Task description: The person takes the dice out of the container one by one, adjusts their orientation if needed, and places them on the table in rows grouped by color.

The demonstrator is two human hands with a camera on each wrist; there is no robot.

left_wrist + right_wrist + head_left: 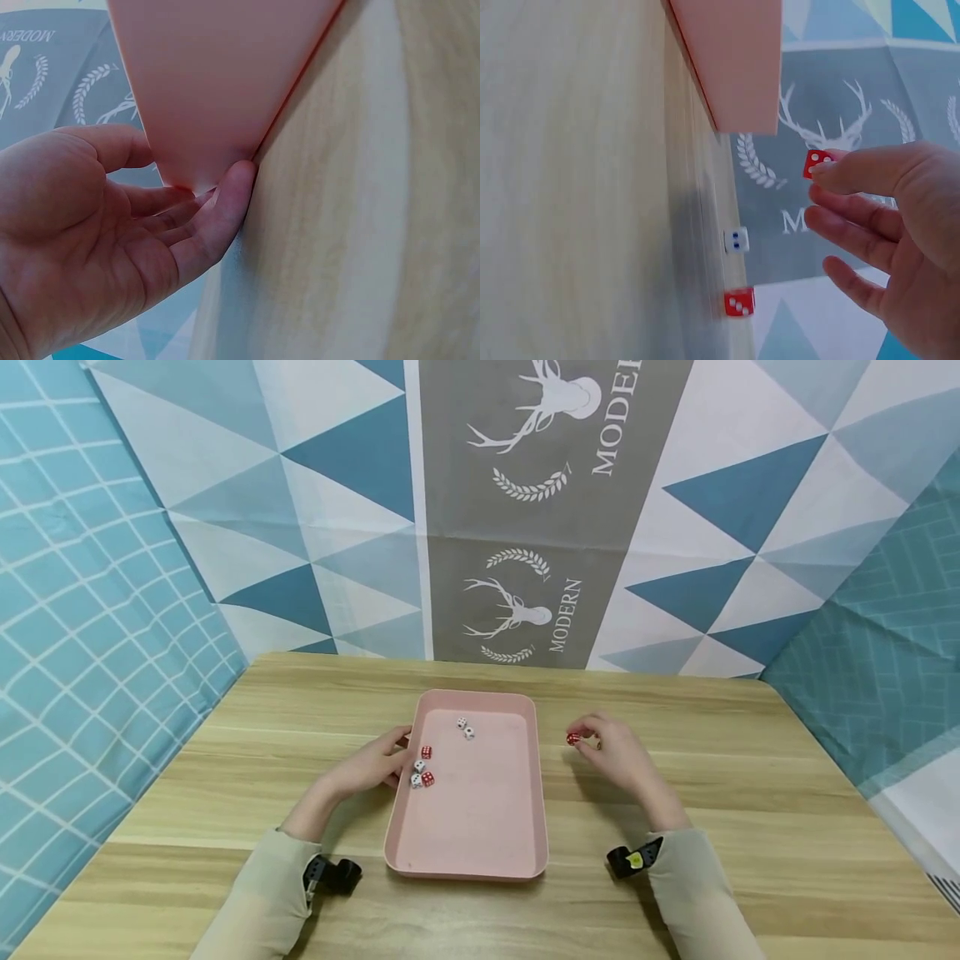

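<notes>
A shallow pink tray [480, 827] lies on the table between the hands. My left hand [372, 766] holds its left side, with the thumb at the rim and fingers against the outer wall and lower edge [127, 217]. Inside the tray, two white dice [465, 728] sit near the far end, and several red and white dice [427, 779] cluster by the left wall. Right of the tray, my right hand [617, 756] pinches a red die [817, 162] between thumb and fingertips, raised off the table.
A white die [736, 240] and another red die [739, 302] rest on the wooden table [300, 693] near the right hand, mostly hidden in the head view. Patterned cloth [510, 510] hangs behind the table's far edge.
</notes>
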